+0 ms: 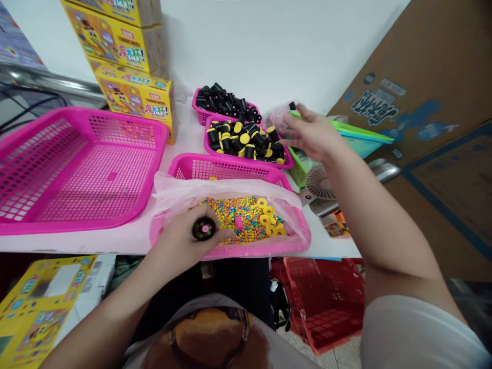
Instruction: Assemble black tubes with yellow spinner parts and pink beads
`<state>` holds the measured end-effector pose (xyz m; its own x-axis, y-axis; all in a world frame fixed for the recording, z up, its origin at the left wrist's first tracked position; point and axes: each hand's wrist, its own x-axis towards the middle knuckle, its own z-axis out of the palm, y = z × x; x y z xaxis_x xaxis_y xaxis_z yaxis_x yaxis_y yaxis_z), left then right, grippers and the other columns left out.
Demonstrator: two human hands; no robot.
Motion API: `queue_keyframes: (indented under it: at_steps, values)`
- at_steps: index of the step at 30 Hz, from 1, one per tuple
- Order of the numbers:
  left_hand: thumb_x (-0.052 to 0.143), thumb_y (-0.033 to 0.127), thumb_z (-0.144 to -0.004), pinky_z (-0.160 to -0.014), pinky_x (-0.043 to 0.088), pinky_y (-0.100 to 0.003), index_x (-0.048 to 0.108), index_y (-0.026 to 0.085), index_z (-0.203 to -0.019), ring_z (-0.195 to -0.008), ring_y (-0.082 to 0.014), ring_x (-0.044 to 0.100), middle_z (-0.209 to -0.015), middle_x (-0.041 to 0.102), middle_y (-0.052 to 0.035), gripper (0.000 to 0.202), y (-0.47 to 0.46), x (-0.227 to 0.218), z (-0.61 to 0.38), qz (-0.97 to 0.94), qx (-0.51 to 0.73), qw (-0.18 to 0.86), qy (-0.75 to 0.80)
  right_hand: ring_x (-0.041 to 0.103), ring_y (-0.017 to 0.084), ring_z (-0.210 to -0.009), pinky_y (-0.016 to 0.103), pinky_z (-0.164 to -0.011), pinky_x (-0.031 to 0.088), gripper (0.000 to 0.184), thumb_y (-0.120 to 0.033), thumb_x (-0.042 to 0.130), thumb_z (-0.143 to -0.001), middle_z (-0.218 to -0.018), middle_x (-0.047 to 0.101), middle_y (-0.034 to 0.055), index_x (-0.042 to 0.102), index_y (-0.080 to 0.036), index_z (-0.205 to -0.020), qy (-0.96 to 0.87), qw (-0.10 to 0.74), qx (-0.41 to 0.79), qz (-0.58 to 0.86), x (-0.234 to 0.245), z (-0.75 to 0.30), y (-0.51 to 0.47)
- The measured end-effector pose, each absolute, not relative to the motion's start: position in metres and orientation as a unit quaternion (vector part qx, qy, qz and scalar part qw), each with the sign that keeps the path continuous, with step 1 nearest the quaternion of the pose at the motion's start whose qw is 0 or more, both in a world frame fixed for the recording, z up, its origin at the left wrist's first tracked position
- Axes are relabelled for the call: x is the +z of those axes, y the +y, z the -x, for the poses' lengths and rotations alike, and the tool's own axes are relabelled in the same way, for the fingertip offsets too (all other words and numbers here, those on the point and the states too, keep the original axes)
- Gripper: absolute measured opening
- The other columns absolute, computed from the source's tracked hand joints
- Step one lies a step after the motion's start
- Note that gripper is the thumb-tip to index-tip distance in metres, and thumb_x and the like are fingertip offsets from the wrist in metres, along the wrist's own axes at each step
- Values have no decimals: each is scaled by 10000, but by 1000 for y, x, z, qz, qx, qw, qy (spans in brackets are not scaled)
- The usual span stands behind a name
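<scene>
Our left hand [183, 240] gripped a black tube [204, 229] over the bead basket [230, 159]. Our right hand [313, 136], fingers spread and empty, hovered beside the basket of capped pieces [287, 164].

Small packing workshop: sorting baskets [77, 169], stacked product cartons [134, 92], cardboard [442, 128].

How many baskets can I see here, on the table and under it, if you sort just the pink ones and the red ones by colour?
Pink baskets: 4
Red baskets: 1
Total: 5
</scene>
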<state>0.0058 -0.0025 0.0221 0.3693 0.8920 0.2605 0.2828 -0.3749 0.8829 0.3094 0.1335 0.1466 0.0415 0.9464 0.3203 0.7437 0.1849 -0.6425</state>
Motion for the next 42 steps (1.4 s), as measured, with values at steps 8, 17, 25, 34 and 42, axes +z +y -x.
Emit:
queue_keyframes:
  at_steps: [8, 17, 25, 34, 42]
  values:
    - [632, 417, -964, -746, 500, -285, 502, 225, -1043, -844, -158, 602, -941, 603, -5, 244, -1, 16, -4, -716, 414, 402, 393, 718, 149, -670, 290, -709, 590, 111, -222, 721, -914, -733, 775, 7, 809, -212, -847, -834, -1, 155, 530, 115, -278, 42]
    - [604, 388, -1003, -815, 489, -299, 455, 231, -1120, -931, -162, 601, -1011, 570, -6, 246, 0, 10, -4, -723, 397, 439, 356, 786, 264, -912, 312, -726, 564, 480, 92, 542, -862, -1098, 808, 154, 741, -148, -1227, -797, -175, -44, 577, 41, -269, 32]
    - [706, 388, -956, -813, 461, -309, 555, 211, -1081, -914, -172, 584, -995, 613, -8, 264, 3, 7, -6, -689, 426, 494, 316, 776, 248, -1078, 348, -904, 636, 275, -33, 578, -971, -1204, 796, 156, 756, -121, -1162, -882, 48, -82, 462, 54, -276, -3]
    - [700, 399, -980, -789, 446, -302, 582, 211, -1076, -918, -186, 585, -997, 636, -13, 242, -11, 20, -8, -711, 383, 543, 229, 721, 208, -1253, 385, -1057, 639, 391, 12, 559, -956, -1231, 791, 108, 722, -163, -1265, -868, 414, -40, 271, 47, -224, -55]
    - [611, 606, -1004, -725, 449, -237, 563, 202, -1088, -822, -128, 547, -949, 574, -11, 416, -29, 9, -25, -563, 446, 687, 109, 757, 244, -1139, 416, -947, 694, 367, -11, 642, -923, -1084, 798, 73, 752, -179, -1231, -819, 500, -71, 270, 31, -215, -60]
